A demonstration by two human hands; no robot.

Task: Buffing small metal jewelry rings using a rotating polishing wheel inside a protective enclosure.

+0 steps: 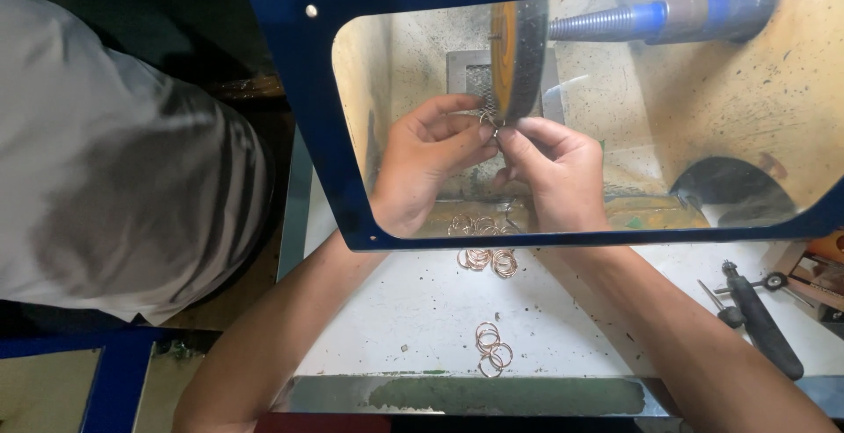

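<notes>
While the blue-framed guard window (299,134) covers the bench (422,327), both hands meet behind it just below the upright buffing wheel (519,55). The left hand (422,165) and right hand (558,174) pinch one small metal ring (490,120) between their fingertips, touching the wheel's lower rim; loose rings (491,260) lie nearer the person.
</notes>
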